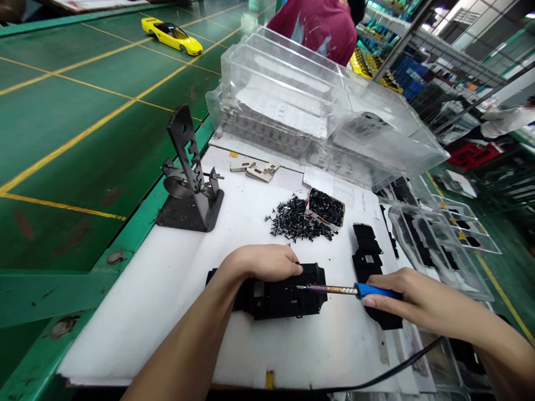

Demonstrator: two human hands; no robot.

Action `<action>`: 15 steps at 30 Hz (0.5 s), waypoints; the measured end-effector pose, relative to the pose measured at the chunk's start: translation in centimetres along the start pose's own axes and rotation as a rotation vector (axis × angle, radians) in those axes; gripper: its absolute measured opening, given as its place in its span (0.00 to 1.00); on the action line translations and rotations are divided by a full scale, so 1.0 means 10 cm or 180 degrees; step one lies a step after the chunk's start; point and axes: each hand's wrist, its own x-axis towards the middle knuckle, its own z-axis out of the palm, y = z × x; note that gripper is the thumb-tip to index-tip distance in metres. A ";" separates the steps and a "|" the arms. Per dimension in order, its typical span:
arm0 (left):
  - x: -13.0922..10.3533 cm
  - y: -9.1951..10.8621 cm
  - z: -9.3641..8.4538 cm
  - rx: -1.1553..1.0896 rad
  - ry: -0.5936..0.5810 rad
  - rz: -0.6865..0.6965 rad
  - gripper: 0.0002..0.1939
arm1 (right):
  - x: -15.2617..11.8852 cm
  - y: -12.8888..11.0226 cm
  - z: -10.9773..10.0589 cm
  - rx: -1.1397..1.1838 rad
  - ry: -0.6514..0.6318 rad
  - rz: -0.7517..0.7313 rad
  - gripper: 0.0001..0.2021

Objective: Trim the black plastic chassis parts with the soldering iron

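Note:
My right hand (403,298) is wrapped round the blue handle of a soldering iron (370,290), its metal tip over a black plastic part (284,303) on the white table. My left hand (270,262) rests on the upper edge of that black part, fingers together and mostly hidden behind the hand; whether they pinch anything small cannot be seen. A second black part (366,245) lies to the right, partly beneath my right hand. Beyond the hands is a pile of small black pieces (292,220), beside a small box (326,207) filled with more of them.
A dark metal stand (188,206) is at the left of the table (137,295). Clear plastic trays (284,94) stand at the back, more (438,250) at the right. The iron's cable (388,374) crosses the front right. A yellow model car (171,36) and a person (317,28) are beyond.

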 end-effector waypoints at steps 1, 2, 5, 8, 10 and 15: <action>0.00 0.00 0.00 0.0024 -0.0001 0.0020 0.15 | 0.00 0.00 0.01 0.0031 -0.0002 0.0008 0.24; 0.00 0.01 0.00 0.0056 0.0002 0.0054 0.15 | 0.00 0.00 0.01 0.0057 -0.0005 0.0015 0.24; 0.01 0.02 0.00 0.0187 0.0029 0.0242 0.16 | -0.01 -0.01 0.03 0.0086 -0.0017 0.0053 0.24; 0.02 0.03 0.01 0.0275 0.0041 0.0391 0.17 | -0.02 -0.02 0.05 0.0128 -0.0026 0.0033 0.24; 0.03 0.03 0.01 0.0278 0.0030 0.0409 0.17 | -0.03 -0.02 0.06 0.0132 -0.0002 0.0022 0.24; 0.00 0.05 0.00 0.0210 0.0042 0.0269 0.18 | -0.08 -0.01 0.04 0.0008 -0.0069 0.0048 0.24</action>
